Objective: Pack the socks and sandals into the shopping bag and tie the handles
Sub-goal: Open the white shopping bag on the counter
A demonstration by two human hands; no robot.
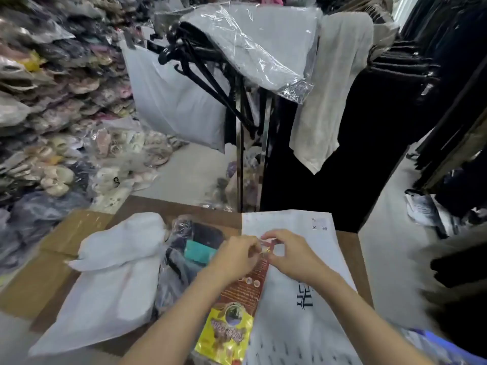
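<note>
Far left of the grip, a white parcel (113, 272) is laid on the table (168, 206), out of the way. Just left of the grip a clear bag (174, 270) is seen, holding dark goods and a teal piece (197, 252). These are judged to be the socks or sandals, though that cannot be told for sure, and they are probably kept close for easy reach. The left hand (234, 255) is closed to a pinch, thumb against fingertips, on the top end of a red and yellow packet (245, 291). The same end is pinched from the other side by the right hand (290, 252), as is done when a thin edge is to be pulled apart. Exactly what is nipped there is blurred. Beneath and right of the grip, the shopping bag (303, 325) is spread flat, apparently with nothing packed yet; its handles are not seen.
</note>
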